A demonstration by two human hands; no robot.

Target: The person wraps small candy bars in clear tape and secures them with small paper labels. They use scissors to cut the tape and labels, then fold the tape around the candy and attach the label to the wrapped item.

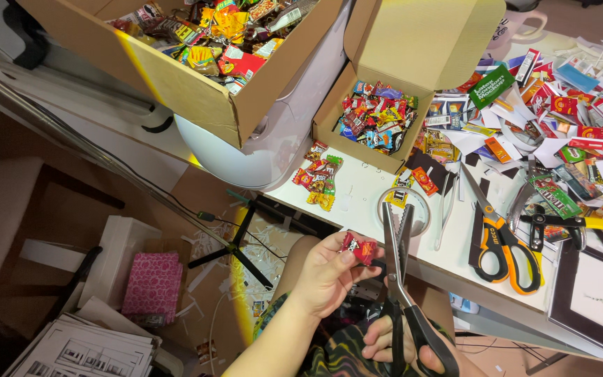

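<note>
My left hand (pixel 324 276) pinches a small red candy wrapper (pixel 357 246) between thumb and fingers, just below the white table's edge (pixel 357 195). My right hand (pixel 392 345) grips the black handles of zigzag-bladed scissors (pixel 397 241), whose blades point up and stand slightly apart right beside the wrapper. Behind the blades a clear tape roll (pixel 420 209) lies on the table.
A small open cardboard box (pixel 378 115) of wrapped candies stands ahead, a larger box of sweets (pixel 197 56) at upper left. Orange-handled scissors (pixel 504 248), yellow pliers (pixel 581 223) and scattered wrappers (pixel 560 105) cover the right. A tripod (pixel 235 244) and paper stacks (pixel 82 345) lie on the floor.
</note>
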